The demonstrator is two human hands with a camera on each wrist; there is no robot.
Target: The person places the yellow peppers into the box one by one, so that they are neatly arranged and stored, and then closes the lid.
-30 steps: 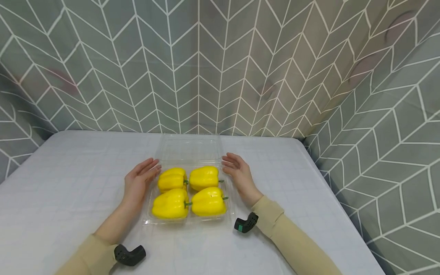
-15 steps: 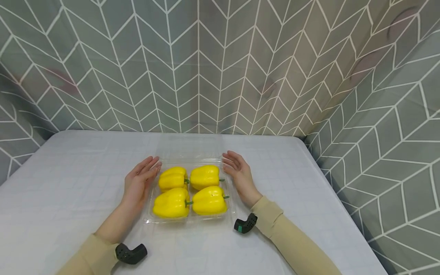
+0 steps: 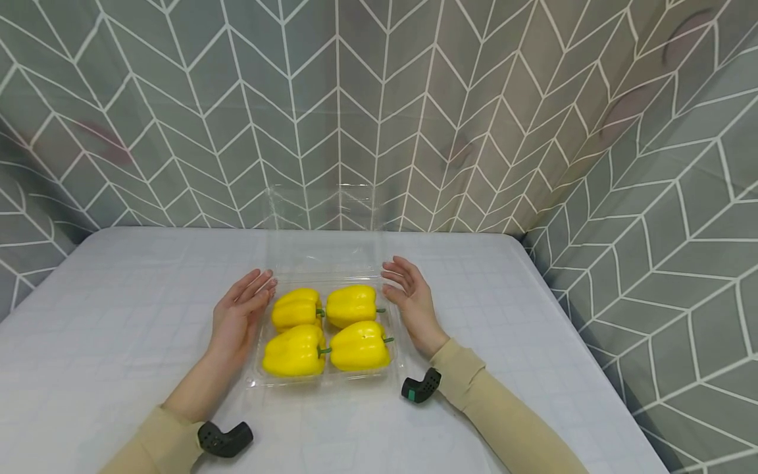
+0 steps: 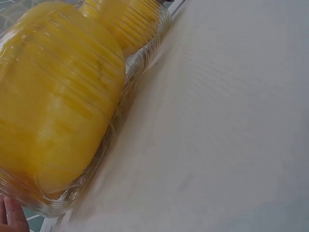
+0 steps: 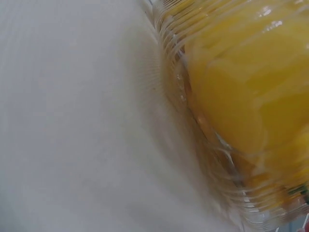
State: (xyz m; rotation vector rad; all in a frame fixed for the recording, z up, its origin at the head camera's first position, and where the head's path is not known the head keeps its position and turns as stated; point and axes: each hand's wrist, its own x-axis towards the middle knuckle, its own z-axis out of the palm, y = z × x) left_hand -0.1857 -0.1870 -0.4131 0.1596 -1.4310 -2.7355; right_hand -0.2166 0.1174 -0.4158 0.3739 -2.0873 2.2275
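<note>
Several yellow bell peppers (image 3: 294, 351) lie on their sides in a clear plastic clamshell container (image 3: 251, 378), two rows deep, their green stems toward the right. Its clear lid (image 3: 322, 251) is raised behind them at the far side; its exact tilt is hard to tell. At the left side is my left hand (image 3: 235, 322), fingers extended along the far left corner. My right hand (image 3: 416, 306) is beside the far right corner, its fingers relaxed and slightly bent. Both wrist views show the ribbed container walls (image 4: 63, 205) close up, with only a few fingertips (image 4: 17, 220) visible.
A white cloth (image 3: 485, 283) covers the table. Behind and to the right hangs a grey curtain (image 3: 681, 276) with a white chevron pattern. Black wrist devices (image 3: 225, 440) are on both beige sleeves (image 3: 503, 421).
The clear lid's outline now reaches higher, up against the curtain. Both hands stay almost where they were beside the container, and the peppers keep their places.
</note>
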